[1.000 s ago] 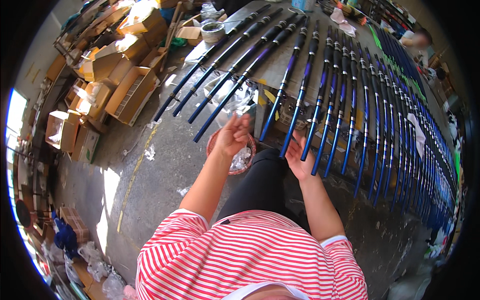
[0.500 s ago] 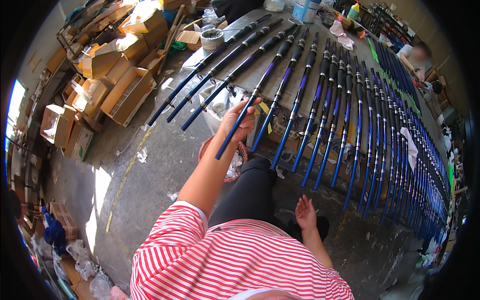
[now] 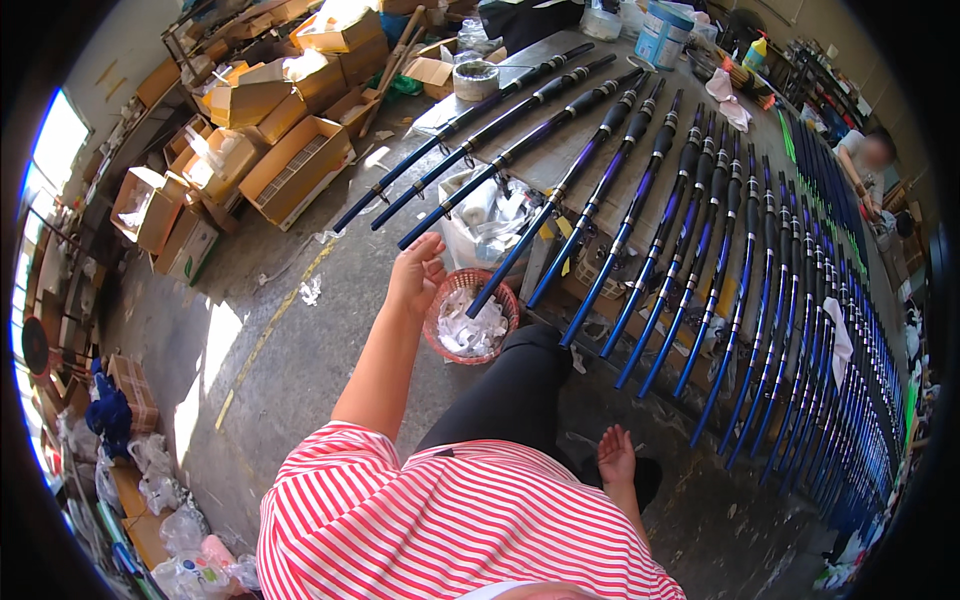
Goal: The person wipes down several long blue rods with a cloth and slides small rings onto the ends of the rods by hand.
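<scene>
My left hand point(image 3: 418, 272) is raised with its fingers loosely curled and nothing visible in them. It is just below the butt end of a blue and black fishing rod point(image 3: 500, 165), third from the left, and I see no grip on it. To its right, the rod it held before point(image 3: 558, 193) lies with its blue end jutting past the table edge. Several more fishing rods point(image 3: 690, 330) lie side by side along the table point(image 3: 560, 145). My right hand point(image 3: 616, 455) hangs low near my leg, palm up and fingers stretched, touching no rod.
A red basket of white scraps point(image 3: 470, 335) and a white bag of scraps point(image 3: 480, 225) stand below the rod ends. Cardboard boxes point(image 3: 295, 170) are piled at the far left. A tape roll point(image 3: 476, 80) and blue tub point(image 3: 662, 38) sit on the table. A person point(image 3: 868, 170) works at far right.
My left hand has let go of the fourth rod from the left and moved left and down, toward the third rod's end. The right hand stays low. The view has shifted slightly.
</scene>
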Demonstrator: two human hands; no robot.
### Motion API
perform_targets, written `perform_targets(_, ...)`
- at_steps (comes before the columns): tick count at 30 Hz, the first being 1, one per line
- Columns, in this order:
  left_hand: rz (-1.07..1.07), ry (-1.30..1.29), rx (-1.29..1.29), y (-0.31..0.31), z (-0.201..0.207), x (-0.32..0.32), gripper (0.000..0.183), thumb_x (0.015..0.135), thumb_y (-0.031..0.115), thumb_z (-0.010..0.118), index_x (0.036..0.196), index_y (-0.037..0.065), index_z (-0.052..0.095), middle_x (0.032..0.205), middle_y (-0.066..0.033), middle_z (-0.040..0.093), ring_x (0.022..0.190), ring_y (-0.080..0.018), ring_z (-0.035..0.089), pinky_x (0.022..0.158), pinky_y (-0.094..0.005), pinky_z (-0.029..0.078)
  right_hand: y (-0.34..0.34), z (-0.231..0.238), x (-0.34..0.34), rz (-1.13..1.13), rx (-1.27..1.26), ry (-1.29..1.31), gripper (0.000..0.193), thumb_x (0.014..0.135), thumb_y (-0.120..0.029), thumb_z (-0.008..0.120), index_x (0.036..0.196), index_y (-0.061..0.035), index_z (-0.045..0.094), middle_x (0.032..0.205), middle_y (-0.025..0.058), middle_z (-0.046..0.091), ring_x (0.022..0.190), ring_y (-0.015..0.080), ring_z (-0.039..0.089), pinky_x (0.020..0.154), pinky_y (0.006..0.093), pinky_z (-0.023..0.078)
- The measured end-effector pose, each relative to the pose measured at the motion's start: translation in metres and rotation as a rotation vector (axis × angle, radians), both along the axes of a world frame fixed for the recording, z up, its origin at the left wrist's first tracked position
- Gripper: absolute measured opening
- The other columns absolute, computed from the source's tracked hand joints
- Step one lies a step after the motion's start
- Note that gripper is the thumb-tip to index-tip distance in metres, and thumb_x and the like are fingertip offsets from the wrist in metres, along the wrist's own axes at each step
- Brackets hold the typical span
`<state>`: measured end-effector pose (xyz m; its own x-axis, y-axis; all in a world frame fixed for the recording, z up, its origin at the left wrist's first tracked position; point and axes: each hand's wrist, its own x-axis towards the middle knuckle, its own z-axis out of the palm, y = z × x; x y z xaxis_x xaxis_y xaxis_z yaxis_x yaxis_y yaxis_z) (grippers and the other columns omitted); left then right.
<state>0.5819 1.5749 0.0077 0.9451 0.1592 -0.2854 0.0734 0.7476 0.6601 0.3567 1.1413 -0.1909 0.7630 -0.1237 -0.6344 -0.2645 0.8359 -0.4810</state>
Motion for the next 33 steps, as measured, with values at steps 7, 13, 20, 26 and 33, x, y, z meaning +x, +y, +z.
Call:
perform_targets(7, 0.326, -0.261, 0.655, -0.034, 0.046, 0.007, 0.027, 0.073, 0.010, 0.067, 0.097, 0.000, 0.061, 0.086, -0.0044, 0.060, 0.078, -0.0090, 0.053, 0.070, -0.0198, 0.041, 0.004, 0.000, 0.010, 0.104, -0.004, 0.021, 0.027, 0.085, -0.030, 0.050, 0.101, -0.0093, 0.055, 0.093, 0.0064, 0.060, 0.083, 0.0172, 0.058, 0.071, 0.0300, 0.049)
perform_targets(13, 0.380, -0.423, 0.813, -0.087, 0.039, 0.029, 0.025, 0.070, 0.007, 0.069, 0.093, 0.000, 0.064, 0.081, -0.0077, 0.062, 0.074, -0.0114, 0.056, 0.068, -0.0218, 0.043, -0.009, -0.041, -0.002, 0.381, -0.851, -0.371, 0.024, 0.088, -0.024, 0.045, 0.105, -0.0089, 0.050, 0.096, 0.0069, 0.056, 0.086, 0.0165, 0.054, 0.075, 0.0295, 0.047)
perform_targets(20, 0.264, -0.389, 0.875, -0.092, 0.026, 0.035, 0.038, 0.071, 0.007, 0.067, 0.107, 0.001, 0.057, 0.089, -0.0073, 0.061, 0.068, -0.0069, 0.053, 0.061, -0.0179, 0.042, -0.014, -0.046, -0.010, 0.420, -1.104, -0.359, 0.023, 0.087, -0.022, 0.045, 0.105, -0.0088, 0.050, 0.097, 0.0065, 0.055, 0.087, 0.0163, 0.053, 0.076, 0.0287, 0.046)
perform_targets(26, 0.605, -0.331, 0.532, -0.011, -0.015, 0.027, 0.040, 0.076, 0.011, 0.064, 0.111, 0.000, 0.049, 0.085, -0.0052, 0.058, 0.058, -0.0074, 0.048, 0.050, -0.0203, 0.039, -0.014, -0.047, -0.013, 0.331, -0.728, -0.255, 0.024, 0.086, -0.023, 0.046, 0.106, -0.0089, 0.050, 0.100, 0.0062, 0.054, 0.088, 0.0162, 0.053, 0.076, 0.0287, 0.045)
perform_targets(33, 0.603, -0.289, 0.661, -0.024, 0.040, 0.040, 0.021, 0.073, 0.013, 0.068, 0.088, -0.001, 0.062, 0.068, -0.0014, 0.058, 0.054, -0.0071, 0.048, 0.049, -0.0188, 0.037, -0.012, -0.032, -0.007, 0.618, -1.590, -0.454, 0.025, 0.082, -0.013, 0.051, 0.105, -0.0053, 0.052, 0.102, 0.0103, 0.055, 0.094, 0.0213, 0.052, 0.082, 0.0307, 0.042)
